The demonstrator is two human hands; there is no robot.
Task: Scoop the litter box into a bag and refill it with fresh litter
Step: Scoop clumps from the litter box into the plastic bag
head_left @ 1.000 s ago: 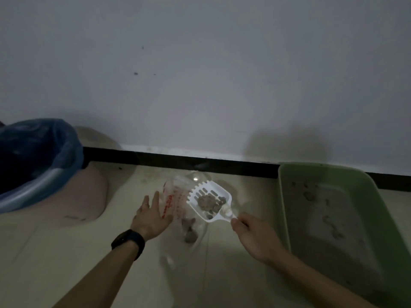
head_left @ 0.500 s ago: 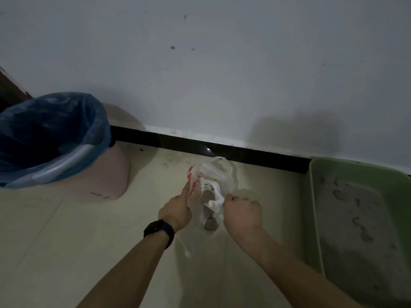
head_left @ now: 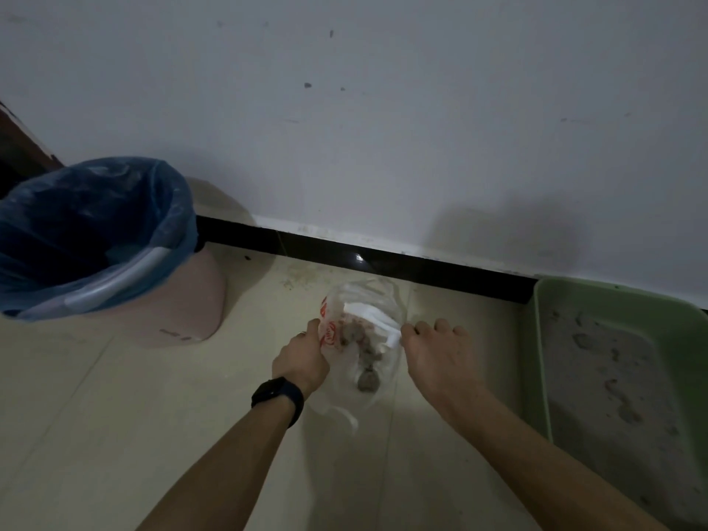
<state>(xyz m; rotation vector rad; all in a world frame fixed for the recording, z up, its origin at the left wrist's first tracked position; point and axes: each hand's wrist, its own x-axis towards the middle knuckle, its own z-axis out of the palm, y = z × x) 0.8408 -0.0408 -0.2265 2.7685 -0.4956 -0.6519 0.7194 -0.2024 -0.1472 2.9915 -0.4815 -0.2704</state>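
A clear plastic bag (head_left: 377,300) with red print lies on the floor, its mouth towards me. My left hand (head_left: 302,356) grips the bag's left edge and holds it open. My right hand (head_left: 436,354) holds the handle of a white slotted scoop (head_left: 369,316), which is tipped inside the bag. Grey litter clumps (head_left: 366,379) lie in the bag below the scoop. The green litter box (head_left: 628,312) stands at the right by the wall, with grey litter and several clumps in it.
A pink bin (head_left: 184,300) lined with a blue bag stands at the left by the wall. A black skirting strip (head_left: 421,262) runs along the wall's foot. Pale floor tiles (head_left: 115,435) spread towards me.
The scoop went from above the bag's mouth into the bag and tipped, and clumps fell in. My left hand closed on the bag's edge. My view shifted left.
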